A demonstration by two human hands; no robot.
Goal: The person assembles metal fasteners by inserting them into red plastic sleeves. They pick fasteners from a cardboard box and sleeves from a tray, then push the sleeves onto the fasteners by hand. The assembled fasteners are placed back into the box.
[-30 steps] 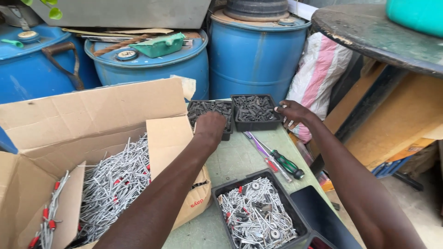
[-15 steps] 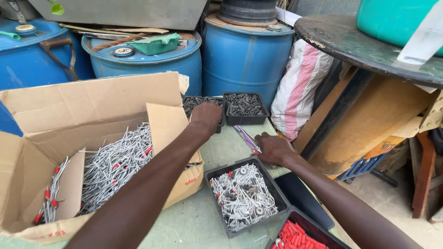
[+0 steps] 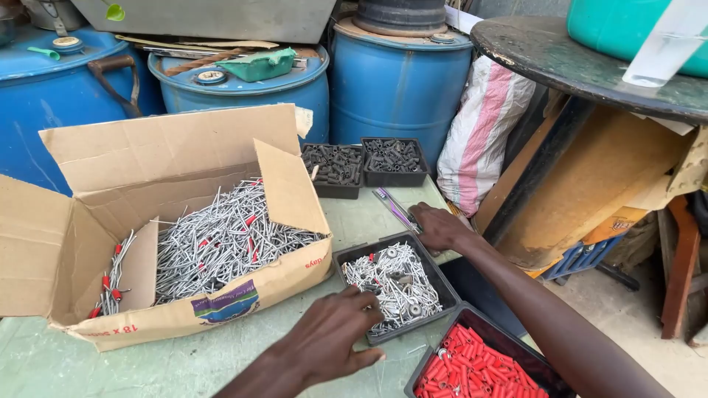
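My left hand (image 3: 332, 335) lies on the green table top with its fingers spread, fingertips against the near left wall of a black tray (image 3: 442, 280) full of silver screws and washers. My right hand (image 3: 439, 227) reaches past that tray's far corner. It is curled over the handles of the screwdrivers (image 3: 392, 206), whose purple shaft sticks out toward the back. The handles themselves are hidden under the hand. A black tray of red plastic plugs (image 3: 435, 346) sits below my right forearm.
An open cardboard box (image 3: 169, 147) of long silver nails fills the left of the table. Two black trays of dark screws (image 3: 335, 166) (image 3: 394, 156) stand at the back. Behind are blue drums (image 3: 398, 81), a striped sack (image 3: 479, 140) and a round dark table (image 3: 560, 59).
My left hand has come back from the far trays to the near tray of silver screws. My right hand has moved from the far right tray onto the screwdrivers.
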